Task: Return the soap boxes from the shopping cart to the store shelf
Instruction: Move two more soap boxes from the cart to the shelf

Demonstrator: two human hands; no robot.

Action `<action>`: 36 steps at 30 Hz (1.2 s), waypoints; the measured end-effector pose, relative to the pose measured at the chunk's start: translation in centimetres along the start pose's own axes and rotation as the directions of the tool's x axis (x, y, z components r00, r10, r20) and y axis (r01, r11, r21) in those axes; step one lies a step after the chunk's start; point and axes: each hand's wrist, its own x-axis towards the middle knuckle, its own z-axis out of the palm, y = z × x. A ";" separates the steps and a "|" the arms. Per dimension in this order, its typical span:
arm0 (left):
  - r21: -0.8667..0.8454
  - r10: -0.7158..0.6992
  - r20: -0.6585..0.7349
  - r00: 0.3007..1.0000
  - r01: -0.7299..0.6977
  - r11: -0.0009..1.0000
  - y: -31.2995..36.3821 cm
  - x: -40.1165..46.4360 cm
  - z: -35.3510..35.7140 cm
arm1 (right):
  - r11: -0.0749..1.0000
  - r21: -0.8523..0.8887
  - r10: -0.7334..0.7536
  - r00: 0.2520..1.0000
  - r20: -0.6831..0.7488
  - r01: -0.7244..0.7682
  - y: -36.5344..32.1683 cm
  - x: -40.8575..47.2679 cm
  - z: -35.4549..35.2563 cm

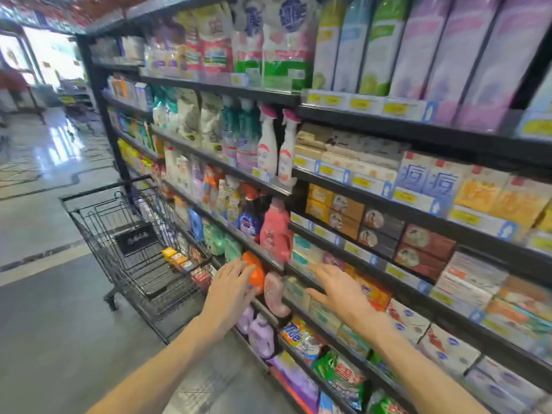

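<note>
Two bare forearms are seen nearest the camera, stretched toward the shelving; the left hand (pixel 231 282) is held flat with its fingers straight and spread in front of an orange bottle (pixel 256 273), nothing being gripped; the right hand (pixel 337 289) is likewise spread wide and empty, just before the soap rows on the store shelf (pixel 373 201). The soap boxes (pixel 179 259) are found in the shopping cart (pixel 131 234), lying together on its wire floor near the shelf-side wall. They are judged to be light, stiff cardboard with smooth faces, best pinched across the two long sides; a hard squeeze might dent a corner. The cart's wire rim must be cleared on lifting; open room is seen above the basket, while the shelf lip and price rails leave only a narrow slot.
</note>
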 end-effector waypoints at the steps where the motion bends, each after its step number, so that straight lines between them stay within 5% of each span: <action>1: 0.027 -0.029 -0.006 1.000 0.029 0.999 -2.0 -1.1 -0.8 | 0.999 0.010 -0.045 0.999 0.011 0.045 -1.7 1.4 0.7; 10: 0.179 -0.295 -0.042 0.955 0.298 0.938 -21.4 -8.9 -6.8 | 0.955 0.051 -0.295 0.954 0.063 0.292 -19.3 14.7 5.6; 20: 0.234 -0.359 -0.017 0.933 0.353 0.906 -41.3 -13.2 -12.8 | 0.911 0.103 -0.410 0.905 0.113 0.399 -38.1 28.7 11.7; 36: 0.277 -0.515 0.012 0.857 0.492 0.825 -67.1 -5.7 -10.9 | 0.871 0.163 -0.488 0.855 0.176 0.463 -52.0 55.9 24.8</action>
